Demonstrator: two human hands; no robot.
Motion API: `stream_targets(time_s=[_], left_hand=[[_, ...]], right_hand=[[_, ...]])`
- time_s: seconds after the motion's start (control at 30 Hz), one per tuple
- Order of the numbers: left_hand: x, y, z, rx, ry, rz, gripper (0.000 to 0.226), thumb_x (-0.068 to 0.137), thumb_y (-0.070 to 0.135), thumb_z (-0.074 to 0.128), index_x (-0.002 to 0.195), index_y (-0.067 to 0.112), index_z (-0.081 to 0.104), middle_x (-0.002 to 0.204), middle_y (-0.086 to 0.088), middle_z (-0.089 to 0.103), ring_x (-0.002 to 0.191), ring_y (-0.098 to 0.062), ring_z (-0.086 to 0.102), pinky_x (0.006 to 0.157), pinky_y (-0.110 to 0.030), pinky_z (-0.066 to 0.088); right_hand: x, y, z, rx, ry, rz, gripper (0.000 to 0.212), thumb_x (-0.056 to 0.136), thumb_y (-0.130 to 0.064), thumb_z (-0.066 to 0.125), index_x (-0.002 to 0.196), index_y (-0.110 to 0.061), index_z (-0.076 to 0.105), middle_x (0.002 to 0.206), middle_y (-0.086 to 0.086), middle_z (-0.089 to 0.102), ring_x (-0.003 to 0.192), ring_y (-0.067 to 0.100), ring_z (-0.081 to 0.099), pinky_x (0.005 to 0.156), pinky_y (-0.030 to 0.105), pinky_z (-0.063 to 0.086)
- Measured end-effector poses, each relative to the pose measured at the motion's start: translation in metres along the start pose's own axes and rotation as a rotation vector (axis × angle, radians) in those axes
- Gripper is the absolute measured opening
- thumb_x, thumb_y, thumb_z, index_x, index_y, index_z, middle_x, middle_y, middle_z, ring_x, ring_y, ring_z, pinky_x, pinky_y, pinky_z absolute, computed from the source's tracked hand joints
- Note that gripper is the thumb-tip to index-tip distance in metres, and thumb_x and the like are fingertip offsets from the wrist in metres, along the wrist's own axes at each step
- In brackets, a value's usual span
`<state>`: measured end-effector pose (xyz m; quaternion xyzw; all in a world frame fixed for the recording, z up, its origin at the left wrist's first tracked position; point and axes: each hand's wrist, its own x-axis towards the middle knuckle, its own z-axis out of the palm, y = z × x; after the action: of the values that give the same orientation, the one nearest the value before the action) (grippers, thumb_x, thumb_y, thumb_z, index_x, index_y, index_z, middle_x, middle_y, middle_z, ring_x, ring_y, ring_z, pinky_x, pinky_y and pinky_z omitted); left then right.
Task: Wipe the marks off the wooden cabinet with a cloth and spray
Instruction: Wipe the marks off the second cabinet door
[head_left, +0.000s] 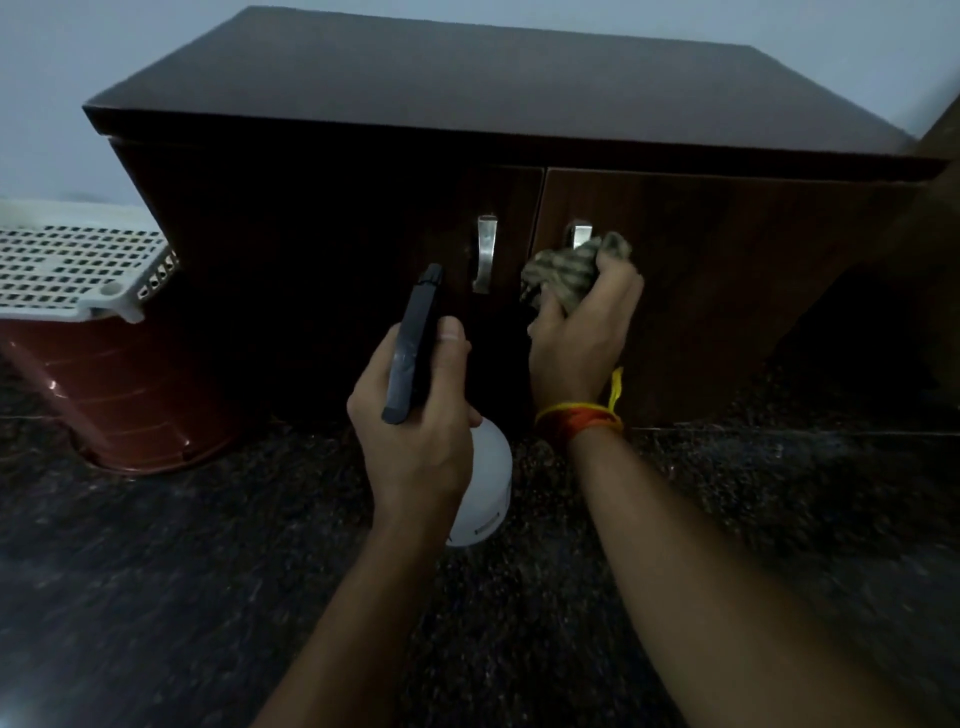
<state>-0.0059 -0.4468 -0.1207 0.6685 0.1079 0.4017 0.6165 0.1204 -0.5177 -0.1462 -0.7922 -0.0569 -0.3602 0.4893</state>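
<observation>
A low dark wooden cabinet (701, 249) with two doors and two metal handles stands against the wall. My left hand (421, 415) grips a white spray bottle (485, 483) by its black trigger head, with the nozzle pointing at the left door. My right hand (582, 332) holds a bunched greenish cloth (563, 273) against the right door, over the lower part of the right handle (579, 234). The left handle (485, 254) is in plain sight. No marks show on the dim wood.
A brown plastic bin (135, 395) with a white perforated lid (78, 260) stands on the floor to the cabinet's left. The floor (727, 519) is dark speckled stone. A pale wall is behind the cabinet. An orange thread band is on my right wrist.
</observation>
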Motion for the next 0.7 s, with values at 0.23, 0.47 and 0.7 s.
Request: stream_targets(time_s=[0.23,0.47,0.7], left_hand=[[0.001,0.007,-0.008,0.015,0.011,-0.012,0.021,0.095,0.033,0.053,0.081,0.020,0.059,0.070,-0.018,0.057,0.042,-0.024,0.052,0.045,-0.022,0.043],[0.003,0.008,-0.024,0.035,0.030,-0.003,0.013,0.095,0.031,0.052,0.086,0.024,0.060,0.070,-0.021,0.058,0.043,-0.021,0.051,0.045,-0.026,0.045],[0.004,0.007,-0.040,0.033,0.057,-0.037,0.019,0.093,0.032,0.053,0.081,0.019,0.059,0.073,-0.029,0.058,0.042,-0.020,0.051,0.043,-0.024,0.043]], right_hand=[[-0.020,0.001,-0.011,0.045,-0.057,0.086,0.041,0.080,-0.008,0.068,0.116,0.002,0.051,0.114,0.013,0.050,0.103,0.017,0.049,0.092,0.013,0.040],[-0.011,-0.058,0.016,0.168,-0.146,-0.065,0.043,0.079,-0.011,0.069,0.118,-0.003,0.052,0.116,0.011,0.051,0.107,0.016,0.051,0.091,0.016,0.042],[-0.032,-0.039,0.028,0.066,-0.163,-0.011,0.033,0.079,-0.009,0.066,0.107,-0.006,0.049,0.105,0.005,0.048,0.090,0.014,0.050,0.079,0.030,0.048]])
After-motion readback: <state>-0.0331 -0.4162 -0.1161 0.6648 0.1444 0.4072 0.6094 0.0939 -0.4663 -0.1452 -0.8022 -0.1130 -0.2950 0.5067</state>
